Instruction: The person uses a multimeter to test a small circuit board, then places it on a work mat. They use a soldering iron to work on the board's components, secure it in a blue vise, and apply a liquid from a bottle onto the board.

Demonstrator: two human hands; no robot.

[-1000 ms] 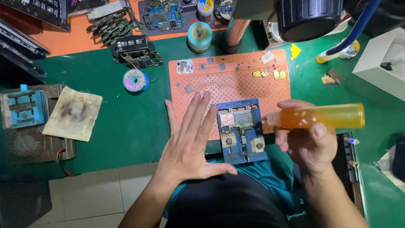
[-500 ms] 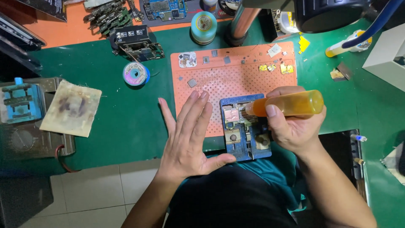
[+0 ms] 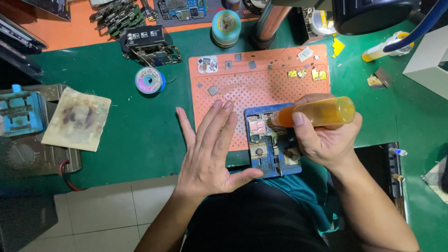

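right hand (image 3: 322, 142): closed round amber bottle (image 3: 313, 113), nozzle at small board (image 3: 259, 128) in blue fixture (image 3: 270, 140)
left hand (image 3: 209, 151): flat, fingers spread, holding nothing
fixture: orange mat's (image 3: 261, 88) near edge
progress: applying liquid, looks midway; board remains clamped

The amber bottle (image 3: 317, 112) has tilted onto the blue fixture (image 3: 270, 140).

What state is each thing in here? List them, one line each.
Left hand: open, flat, fingers spread, beside the fixture.
Right hand: shut around the amber bottle.
Amber bottle: held sideways, tip over the small board.
Small board: seated in the blue fixture.
Blue fixture: lying flat at the orange mat's edge.
Orange mat: flat, strewn with small chips.
Solder spool: lying on the green mat.
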